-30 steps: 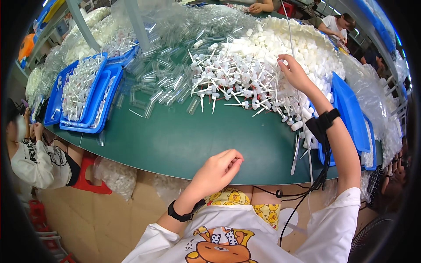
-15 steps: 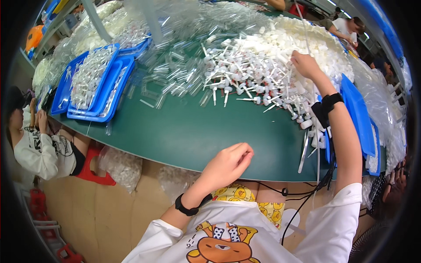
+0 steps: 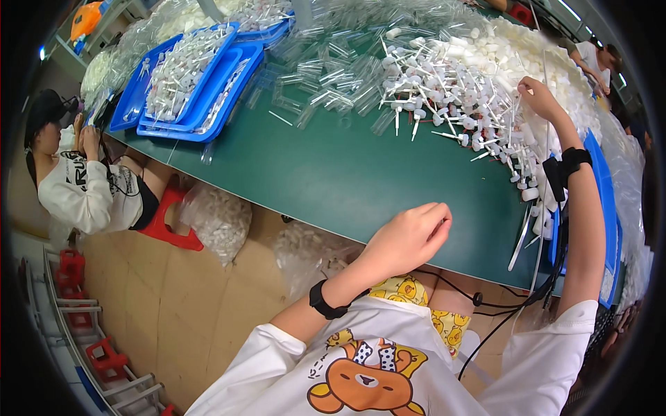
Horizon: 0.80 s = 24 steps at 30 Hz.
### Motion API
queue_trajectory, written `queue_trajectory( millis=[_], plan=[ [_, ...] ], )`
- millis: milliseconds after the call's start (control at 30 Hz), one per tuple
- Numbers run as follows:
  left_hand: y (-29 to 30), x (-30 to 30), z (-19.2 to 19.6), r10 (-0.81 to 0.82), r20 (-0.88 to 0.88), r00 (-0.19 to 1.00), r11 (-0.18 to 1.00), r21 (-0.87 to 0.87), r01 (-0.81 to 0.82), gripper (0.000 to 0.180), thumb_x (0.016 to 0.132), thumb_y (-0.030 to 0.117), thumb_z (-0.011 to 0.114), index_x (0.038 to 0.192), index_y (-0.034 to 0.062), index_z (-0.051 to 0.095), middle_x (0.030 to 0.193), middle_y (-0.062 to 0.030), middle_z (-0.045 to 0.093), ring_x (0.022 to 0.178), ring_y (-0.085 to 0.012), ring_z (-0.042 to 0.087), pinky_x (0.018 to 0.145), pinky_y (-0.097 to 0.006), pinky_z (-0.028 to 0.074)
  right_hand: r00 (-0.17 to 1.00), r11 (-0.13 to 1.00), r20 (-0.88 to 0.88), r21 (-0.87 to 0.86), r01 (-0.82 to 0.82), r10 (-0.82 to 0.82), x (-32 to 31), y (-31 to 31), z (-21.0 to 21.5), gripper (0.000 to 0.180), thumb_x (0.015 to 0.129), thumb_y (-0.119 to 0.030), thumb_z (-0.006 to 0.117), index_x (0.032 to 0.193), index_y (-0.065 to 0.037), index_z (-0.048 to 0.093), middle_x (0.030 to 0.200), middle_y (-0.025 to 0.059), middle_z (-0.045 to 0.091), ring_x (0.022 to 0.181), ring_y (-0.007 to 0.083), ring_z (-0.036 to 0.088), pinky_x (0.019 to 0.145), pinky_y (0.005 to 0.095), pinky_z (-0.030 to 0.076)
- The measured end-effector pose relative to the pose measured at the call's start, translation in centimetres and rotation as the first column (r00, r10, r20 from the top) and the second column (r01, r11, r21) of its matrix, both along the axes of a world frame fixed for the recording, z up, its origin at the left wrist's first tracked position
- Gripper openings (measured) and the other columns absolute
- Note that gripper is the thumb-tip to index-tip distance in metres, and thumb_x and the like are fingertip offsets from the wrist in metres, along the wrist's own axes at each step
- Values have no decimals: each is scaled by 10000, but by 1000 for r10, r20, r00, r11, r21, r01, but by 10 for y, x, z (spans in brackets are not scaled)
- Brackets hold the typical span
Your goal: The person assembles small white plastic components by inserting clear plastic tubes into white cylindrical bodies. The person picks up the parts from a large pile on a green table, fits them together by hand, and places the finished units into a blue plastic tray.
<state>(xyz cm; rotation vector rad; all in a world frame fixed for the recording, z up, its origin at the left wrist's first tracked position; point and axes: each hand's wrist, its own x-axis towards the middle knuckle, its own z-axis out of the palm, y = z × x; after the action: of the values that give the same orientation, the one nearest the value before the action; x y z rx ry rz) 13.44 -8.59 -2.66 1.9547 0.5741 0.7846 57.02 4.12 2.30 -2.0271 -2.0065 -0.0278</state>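
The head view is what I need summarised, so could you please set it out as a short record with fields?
Left hand: loosely curled near the table's front edge; contents hidden
Right hand: at the heap of white pieces; grip unclear
Surface: green table
Centre: white stemmed parts, with clear tubes to their left
Left side: blue trays holding similar parts
Nearby: seated person at left
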Motion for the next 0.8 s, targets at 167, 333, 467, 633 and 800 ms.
queue_trajectory(
  millis=[167,333,467,633,800],
  plan=[
    [3,1,-2,-39,51,998,996,-84,44,89,853,90,536,856,2,541,697,-78,551,576,-147,542,522,-281,434,995,988,-55,-139,74,-83,-7,-14,15,228,849,-228,521,925,-18,569,832,110,599,715,205,569,636,332,474],
    [20,-18,10,-59,286,957,778,-588,223,141,916,128,473,906,12,553,614,6,485,519,-61,457,458,-193,376,973,972,-170,-199,122,-157,-14,-18,18,248,887,-261,489,959,-35,561,868,63,583,653,143,543,503,282,467],
    [38,-56,26,99,297,950,831,-549,85,153,920,121,449,908,-6,535,581,0,447,480,-70,419,430,-199,351,973,991,-199,-92,97,-114,14,-23,11,258,899,-263,489,999,-36,559,858,64,590,685,131,542,532,275,467],
    [34,-116,44,345,217,913,835,-515,-193,155,912,126,441,885,-4,519,602,9,420,493,-71,399,436,-196,329,935,985,-329,66,162,-131,5,-25,6,282,906,-286,493,1026,-42,567,870,56,605,756,123,558,583,266,466],
    [-2,-149,54,397,205,895,803,-549,-231,151,905,122,446,882,7,542,628,0,479,559,-57,445,508,-192,355,923,995,-371,-17,98,-98,-14,-33,10,300,911,-300,498,1055,-47,572,925,52,626,790,112,563,634,253,451]
  ],
)
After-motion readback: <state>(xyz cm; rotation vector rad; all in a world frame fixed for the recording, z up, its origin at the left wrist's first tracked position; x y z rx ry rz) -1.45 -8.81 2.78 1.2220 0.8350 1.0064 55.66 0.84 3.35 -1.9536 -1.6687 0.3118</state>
